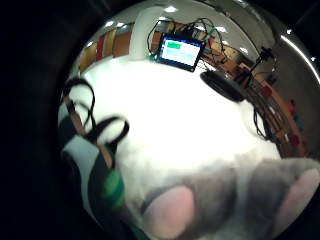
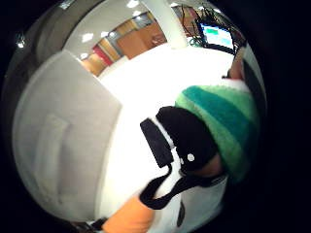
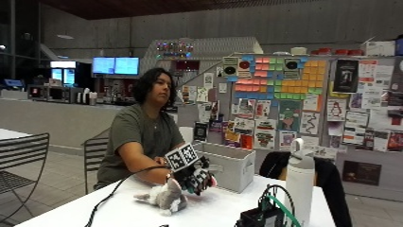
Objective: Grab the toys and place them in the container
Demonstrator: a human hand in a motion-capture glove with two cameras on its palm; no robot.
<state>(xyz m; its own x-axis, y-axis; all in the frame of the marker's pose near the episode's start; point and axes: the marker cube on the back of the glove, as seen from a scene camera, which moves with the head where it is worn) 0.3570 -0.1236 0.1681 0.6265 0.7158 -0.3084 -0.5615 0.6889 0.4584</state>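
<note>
With the gloved right hand [image 3: 194, 177] grasping the green-striped plush toy [image 2: 224, 124], lift it clear over the grey fabric container's [image 3: 234, 163] rim before letting go

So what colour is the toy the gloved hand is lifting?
Grey plush toy with pink pads, clearest in the little finger side palm view; the hand holds it.
</note>
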